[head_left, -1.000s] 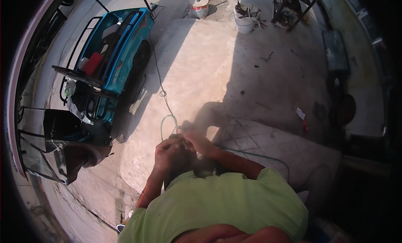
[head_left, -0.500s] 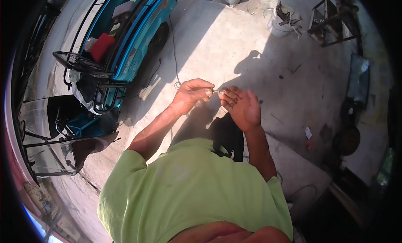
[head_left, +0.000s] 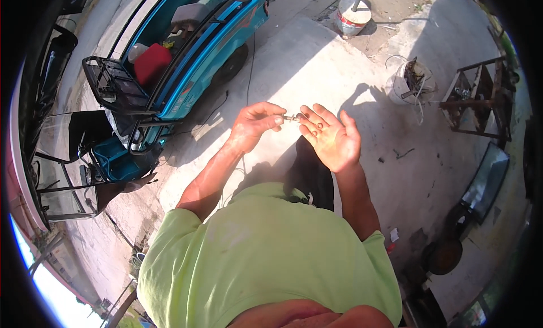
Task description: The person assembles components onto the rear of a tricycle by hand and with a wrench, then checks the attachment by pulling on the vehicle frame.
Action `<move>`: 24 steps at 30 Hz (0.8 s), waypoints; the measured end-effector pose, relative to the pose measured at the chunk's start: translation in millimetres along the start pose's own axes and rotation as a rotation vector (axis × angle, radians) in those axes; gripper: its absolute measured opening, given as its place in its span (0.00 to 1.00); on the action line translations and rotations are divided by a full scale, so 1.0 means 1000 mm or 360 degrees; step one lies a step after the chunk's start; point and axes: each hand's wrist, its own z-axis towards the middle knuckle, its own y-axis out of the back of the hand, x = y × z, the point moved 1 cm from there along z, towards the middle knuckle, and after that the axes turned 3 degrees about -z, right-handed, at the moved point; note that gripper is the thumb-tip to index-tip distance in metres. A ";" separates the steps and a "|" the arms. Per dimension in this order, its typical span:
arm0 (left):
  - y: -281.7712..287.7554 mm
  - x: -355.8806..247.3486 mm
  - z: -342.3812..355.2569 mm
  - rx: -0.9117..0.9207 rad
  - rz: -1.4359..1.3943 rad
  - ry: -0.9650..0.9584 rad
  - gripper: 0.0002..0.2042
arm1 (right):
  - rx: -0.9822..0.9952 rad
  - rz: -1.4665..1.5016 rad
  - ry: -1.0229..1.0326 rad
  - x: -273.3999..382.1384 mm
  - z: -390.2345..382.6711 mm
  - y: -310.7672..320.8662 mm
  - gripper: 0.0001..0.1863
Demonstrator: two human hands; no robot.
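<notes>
My left hand (head_left: 258,126) pinches a small metal part (head_left: 288,117), which looks like a bolt, between thumb and fingers, held level just beside my right fingertips. My right hand (head_left: 329,137) is palm up with fingers spread, and several small dark metal rings (head_left: 319,127), like nuts or washers, lie on its fingers. Another small piece at the bolt's tip by the right index and middle fingers is too small to make out. Both forearms come up from my green shirt.
A blue three-wheeled cart (head_left: 192,85) stands left, with a cable (head_left: 250,73) on the concrete beside it. A concrete-filled bucket with a pole (head_left: 353,22), a bucket of scrap (head_left: 399,87), a rusty metal frame (head_left: 475,96) and a long dark-handled piece (head_left: 483,181) are ahead and right.
My hands have risen and parted from a joined grip; the right has opened palm up while the left keeps pinching the part. The view has swung, showing more sunlit ground.
</notes>
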 end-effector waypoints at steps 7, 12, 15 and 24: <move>-0.033 -0.037 0.110 -0.0178 -0.0204 -0.0154 0.10 | 0.0064 -0.0181 -0.0192 0.134 0.102 -0.034 0.27; -0.029 -0.052 0.183 -0.0217 -0.0202 -0.0134 0.10 | -0.0022 -0.1027 -0.0113 0.175 0.168 -0.030 0.20; -0.020 -0.062 0.231 -0.0113 -0.0110 -0.0095 0.09 | -0.0062 -0.1510 -0.0116 0.186 0.208 -0.039 0.17; 0.008 -0.096 0.373 -0.0133 0.0013 0.0058 0.07 | -0.0077 -0.1623 -0.0003 0.238 0.351 -0.050 0.07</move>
